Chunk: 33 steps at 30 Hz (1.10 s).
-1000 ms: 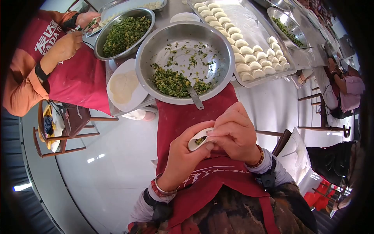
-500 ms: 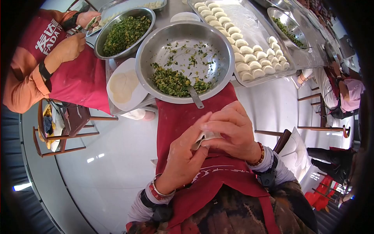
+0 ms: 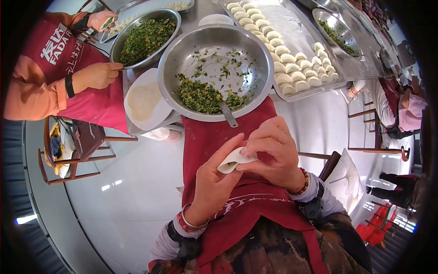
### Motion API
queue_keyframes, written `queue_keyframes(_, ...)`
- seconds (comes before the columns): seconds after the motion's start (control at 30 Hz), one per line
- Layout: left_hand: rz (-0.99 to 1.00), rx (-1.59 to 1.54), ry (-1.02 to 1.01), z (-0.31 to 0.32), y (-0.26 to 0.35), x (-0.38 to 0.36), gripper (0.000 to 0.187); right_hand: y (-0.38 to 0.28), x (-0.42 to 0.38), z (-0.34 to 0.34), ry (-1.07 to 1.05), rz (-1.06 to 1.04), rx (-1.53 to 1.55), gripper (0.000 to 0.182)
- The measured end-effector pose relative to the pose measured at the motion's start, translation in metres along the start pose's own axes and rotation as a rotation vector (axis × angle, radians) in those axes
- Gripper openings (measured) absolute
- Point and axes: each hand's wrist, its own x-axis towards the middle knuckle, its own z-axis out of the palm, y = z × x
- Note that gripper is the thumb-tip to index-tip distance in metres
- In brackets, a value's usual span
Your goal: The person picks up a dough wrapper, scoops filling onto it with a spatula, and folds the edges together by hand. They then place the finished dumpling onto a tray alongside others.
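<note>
A half-folded dumpling (image 3: 229, 160) of pale dough lies between my two hands above the red apron, with green filling showing at its open left end. My left hand (image 3: 211, 182) cradles it from the left, thumb against its lower edge. The fingertips of my right hand (image 3: 273, 153) pinch the dough at its right end. Just ahead stands a wide steel bowl (image 3: 168, 55) with chopped green filling (image 3: 198, 97) along its near side. A flat metal handle (image 3: 229, 115) leans over that bowl's near rim.
Round dough wrappers (image 3: 143, 100) rest on a white plate (image 3: 159, 109) left of the bowl. A metal tray (image 3: 299, 96) at the right carries rows of dumplings (image 3: 285, 58). At the left, a co-worker's hands (image 3: 98, 75) work beside another filling bowl (image 3: 175, 32). A wooden chair (image 3: 84, 157) stands below.
My fingers have spread apart, so more of the dumpling and its open end shows. The co-worker's lower hand has moved right to the rim of their bowl.
</note>
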Motion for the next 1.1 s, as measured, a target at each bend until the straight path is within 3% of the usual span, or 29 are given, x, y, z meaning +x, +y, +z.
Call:
queue_keyframes(0.23, 0.144, 0.402, -0.103, -0.005, -0.002, 0.003, 0.055, 0.008, -0.007, 0.004, -0.015, -0.073, 0.014, 0.029)
queue_keyframes(0.33, 0.162, 0.326, -0.030, 0.001, -0.001, 0.003, 0.058, 0.003, -0.005, 0.006, -0.016, -0.066, -0.022, 0.027)
queue_keyframes(0.53, -0.036, 0.203, -0.034, 0.000, 0.004, 0.002, 0.054, 0.010, -0.013, 0.004, -0.057, -0.182, -0.078, 0.030)
queue_keyframes(0.63, -0.115, -0.103, -0.025, 0.000, -0.006, 0.001, 0.052, 0.008, -0.011, 0.003, -0.053, -0.132, -0.043, 0.028)
queue_keyframes(0.8, 0.007, 0.034, 0.004, -0.001, -0.008, -0.002, 0.052, 0.002, -0.005, 0.005, 0.002, -0.004, -0.003, 0.028)
queue_keyframes(0.93, 0.060, 0.171, 0.006, 0.000, -0.005, -0.001, 0.052, 0.008, -0.007, 0.004, -0.029, -0.069, -0.003, 0.031)
queue_keyframes(1.03, 0.117, 0.392, -0.145, -0.008, -0.001, 0.004, 0.055, 0.007, -0.007, 0.004, -0.040, -0.077, 0.012, 0.030)
queue_keyframes(1.1, 0.111, 0.380, -0.153, -0.008, 0.000, 0.005, 0.057, 0.006, -0.008, 0.004, -0.049, -0.044, 0.025, 0.029)
